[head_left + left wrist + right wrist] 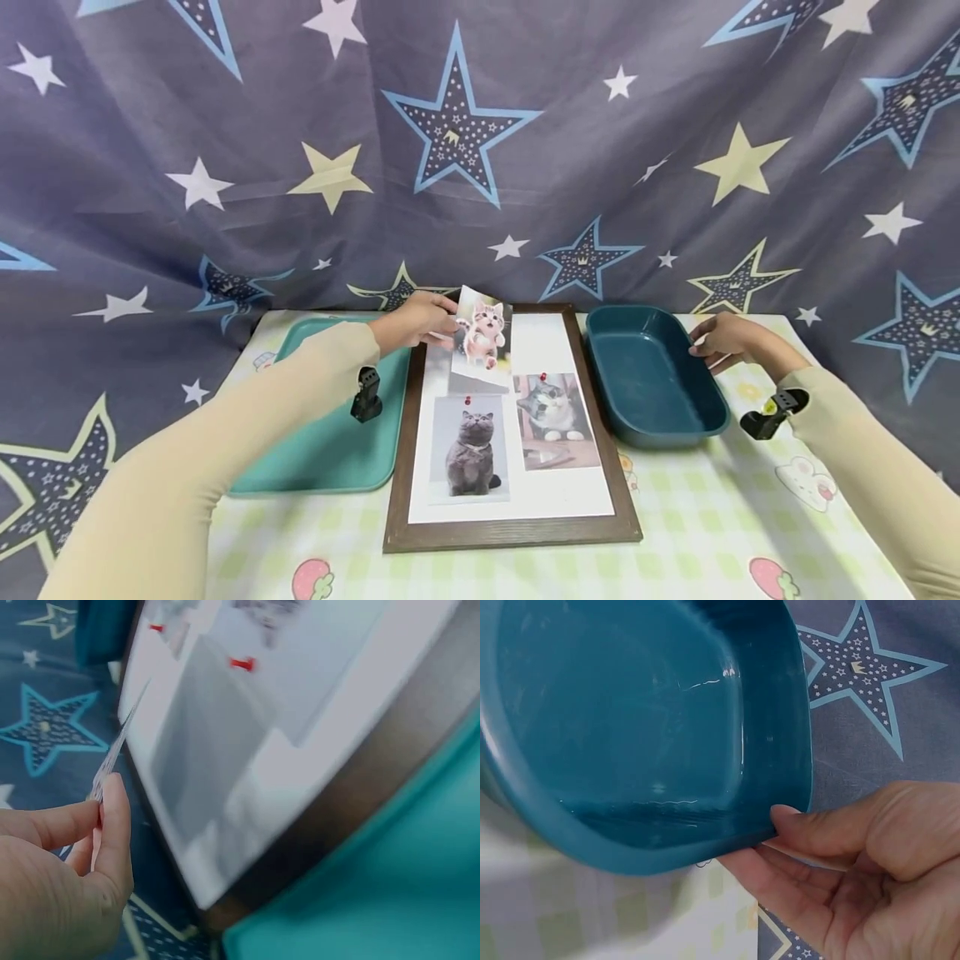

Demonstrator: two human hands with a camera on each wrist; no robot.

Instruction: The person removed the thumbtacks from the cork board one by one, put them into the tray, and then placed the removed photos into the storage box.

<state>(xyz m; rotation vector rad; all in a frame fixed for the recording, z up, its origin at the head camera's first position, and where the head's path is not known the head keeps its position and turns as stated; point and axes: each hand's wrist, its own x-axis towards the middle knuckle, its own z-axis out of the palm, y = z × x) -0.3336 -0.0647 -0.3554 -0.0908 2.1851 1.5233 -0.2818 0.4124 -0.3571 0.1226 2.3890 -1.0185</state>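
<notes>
My left hand (416, 319) pinches a photo of a kitten (483, 337) between thumb and fingers. The photo is tilted above the upper left of a white board in a brown wooden frame (517, 537), and in the left wrist view it shows nearly edge-on. Below it on the board are a grey cat photo (471, 454) and, to the right, a grey-and-white cat photo (555, 425), each with a red push pin (468, 401) at its top. My right hand (870, 862) holds the rim of a dark teal basin (652, 375), thumb inside and fingers outside.
A light teal tray (337, 450) lies left of the frame, partly behind my left forearm. A checked tablecloth (697, 533) covers the table. Behind everything hangs a dark curtain (300, 100) printed with stars.
</notes>
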